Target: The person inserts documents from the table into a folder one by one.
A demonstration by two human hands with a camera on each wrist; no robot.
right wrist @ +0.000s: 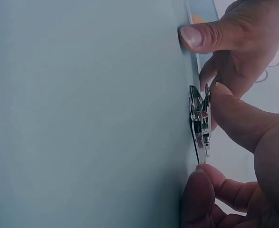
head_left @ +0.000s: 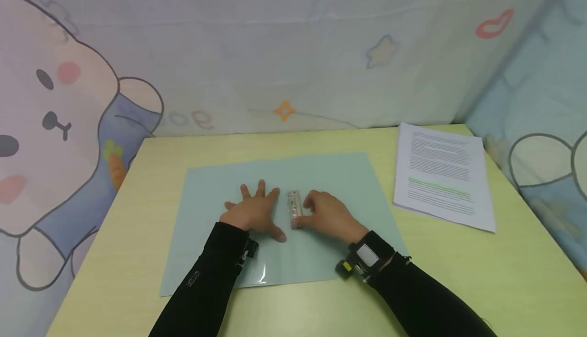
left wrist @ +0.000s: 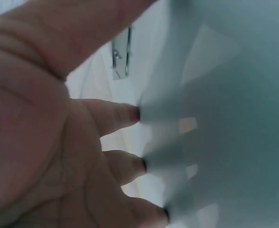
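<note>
Metal clip point(head_left: 294, 208), a narrow shiny spring bar, lies on a smooth pale green plastic sheet point(head_left: 220, 255) between the two hands. The right hand point(head_left: 326, 215) curls round it, thumb and fingertips point(right wrist: 196, 35) pinching its edges; the left hand point(head_left: 255, 210) presses flat just beside it, fingers point(left wrist: 125, 115) spread wide on the sheet. Beyond the right hand, well apart, a stack of printed paper point(head_left: 442, 176) with a green highlighted line rests on the light yellow worktop point(head_left: 504, 270). Soft cartoon-printed fabric point(head_left: 69, 123) walls the space behind.
</note>
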